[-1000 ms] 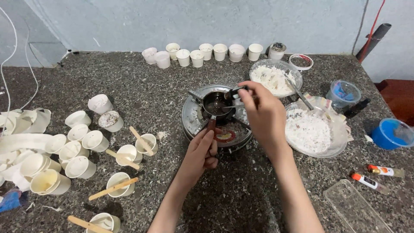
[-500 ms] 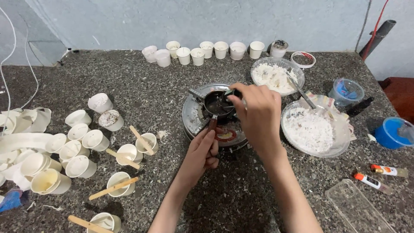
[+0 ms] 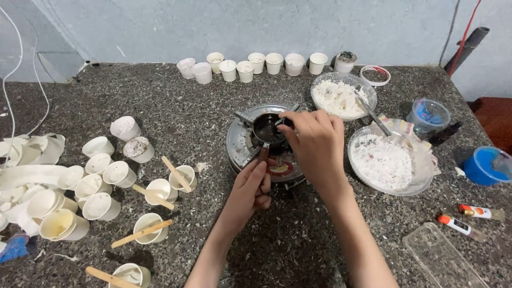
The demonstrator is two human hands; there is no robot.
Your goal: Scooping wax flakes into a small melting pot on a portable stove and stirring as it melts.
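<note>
A small dark pot (image 3: 265,129) of dark liquid sits on a round metal burner (image 3: 240,145) in the middle of the speckled stone counter. My left hand (image 3: 252,188) grips the pot's reddish handle (image 3: 262,154) from the near side. My right hand (image 3: 316,144) hovers over the pot's right rim, its fingers closed on a small dark utensil (image 3: 281,121) whose tip dips at the pot. Most of that utensil is hidden by my fingers.
Two clear bowls of white flakes (image 3: 341,96) (image 3: 385,159) stand right of the burner, one with a spoon (image 3: 373,118). White cups (image 3: 250,65) line the back wall; more cups with wooden sticks (image 3: 140,232) crowd the left. Blue tubs (image 3: 484,166), small tubes (image 3: 456,224) and a clear tray (image 3: 441,259) lie right.
My right hand has come down and left, from above the pot's right side to its rim, with the utensil lowered toward the liquid. My left hand has stayed on the handle.
</note>
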